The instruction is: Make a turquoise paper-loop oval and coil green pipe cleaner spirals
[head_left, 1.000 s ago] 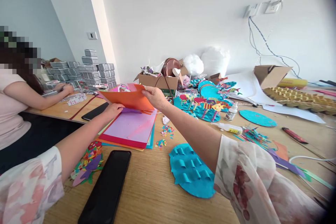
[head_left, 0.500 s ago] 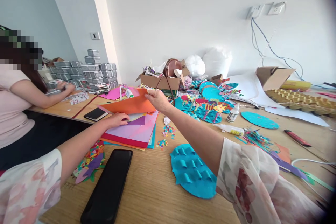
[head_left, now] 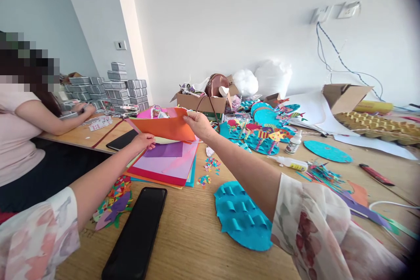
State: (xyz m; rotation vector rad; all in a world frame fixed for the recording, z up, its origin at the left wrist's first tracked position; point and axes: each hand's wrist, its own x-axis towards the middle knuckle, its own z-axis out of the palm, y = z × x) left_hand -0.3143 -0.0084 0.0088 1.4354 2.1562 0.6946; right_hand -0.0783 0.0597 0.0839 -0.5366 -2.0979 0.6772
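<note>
My right hand (head_left: 198, 125) pinches the right edge of an orange sheet of paper (head_left: 167, 127), lifted and tilted above a stack. My left hand (head_left: 144, 141) is closed at the lower left of the raised papers, its fingers on a pale yellow sheet (head_left: 166, 141) under the orange one. Pink paper shows along the orange sheet's left edge. Below both hands lies the stack of coloured paper, with a purple piece (head_left: 164, 150) on a lilac sheet (head_left: 179, 162) and red, orange and blue edges beneath.
Nearby lie a black phone (head_left: 136, 232), a blue scalloped oval (head_left: 243, 216), paper fish shapes (head_left: 114, 205) and confetti (head_left: 211, 165). Glue bottles (head_left: 293, 142), a red cutter (head_left: 376, 174) and egg trays (head_left: 377, 127) are to the right. At left a person (head_left: 22, 127) sits by stacked card decks (head_left: 114, 85).
My left hand has risen from the purple piece to the raised papers' lower edge and closed there. More of the purple piece shows. The right hand keeps its pinch on the orange sheet.
</note>
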